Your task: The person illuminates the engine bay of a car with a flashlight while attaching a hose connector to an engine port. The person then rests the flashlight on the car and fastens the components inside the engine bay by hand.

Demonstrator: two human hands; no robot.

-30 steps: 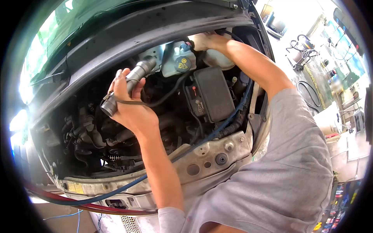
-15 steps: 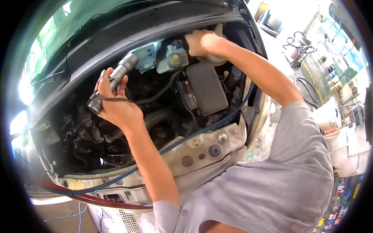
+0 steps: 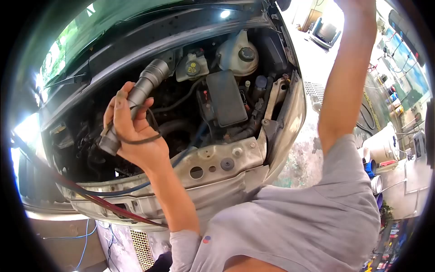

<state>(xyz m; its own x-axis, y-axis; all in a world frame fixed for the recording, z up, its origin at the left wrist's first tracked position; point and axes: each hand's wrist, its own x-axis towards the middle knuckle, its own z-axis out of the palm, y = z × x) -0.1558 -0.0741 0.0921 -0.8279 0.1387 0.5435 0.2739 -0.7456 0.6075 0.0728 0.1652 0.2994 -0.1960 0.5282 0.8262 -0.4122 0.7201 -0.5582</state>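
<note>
My left hand (image 3: 140, 136) is wrapped round a grey metal flashlight (image 3: 144, 88), held tilted above the engine bay, its dark wrist strap (image 3: 142, 141) looped across the palm. A light spot shows on the black panel under the windshield. Up at the top right edge is my right hand (image 3: 355, 3), raised clear of the engine bay, with its fingers cut off by the frame. Beyond the flashlight's head sit a reservoir with a yellow-marked cap (image 3: 192, 68) and a whitish tank with a black cap (image 3: 239, 59). A black box cover (image 3: 226, 97) lies nearer.
A blue hose (image 3: 122, 193) runs along the car's front; a blurred blue streak crosses the engine bay. Red hose (image 3: 122, 211) hangs over the bumper. To the right stand a white bucket (image 3: 385, 141) and a monitor (image 3: 326, 31). A floor grate (image 3: 141, 249) lies below left.
My right hand has left the whitish tank and swung up and right to the frame edge. The blue hose has shifted off the front panel's right part. The flashlight stays in my left hand.
</note>
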